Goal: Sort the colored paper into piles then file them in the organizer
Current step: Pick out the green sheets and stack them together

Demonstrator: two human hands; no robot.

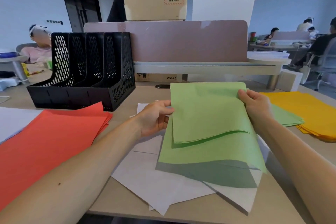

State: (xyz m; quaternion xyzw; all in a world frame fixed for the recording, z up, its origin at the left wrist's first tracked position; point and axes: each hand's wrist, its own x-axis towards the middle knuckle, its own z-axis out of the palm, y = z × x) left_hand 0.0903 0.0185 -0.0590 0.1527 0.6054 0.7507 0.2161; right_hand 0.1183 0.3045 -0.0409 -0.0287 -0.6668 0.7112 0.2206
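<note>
A sheaf of green sheets (pixel 209 114) is held up off the surface (pixel 196 210) at the centre, its lower edges drooping and fanning apart. The left hand (pixel 156 116) pinches the sheaf's left edge, thumb on the front and fingers curled behind. The right hand (pixel 254 105) grips the upper right corner, fingers folded over the top edge.

Under the sheaf, white sheets (pixel 163 183) lie skewed, their corners close to the surface's near edge. Just right of the right hand lies a small green pile (pixel 287 118), overlapping a yellow pile (pixel 312 112) that runs to the right border. A red pile (pixel 54 142) fills the left side, its far corner just short of the black organizer (pixel 87 71) at the back left. A bare strip of surface separates the organizer from the held sheaf.
</note>
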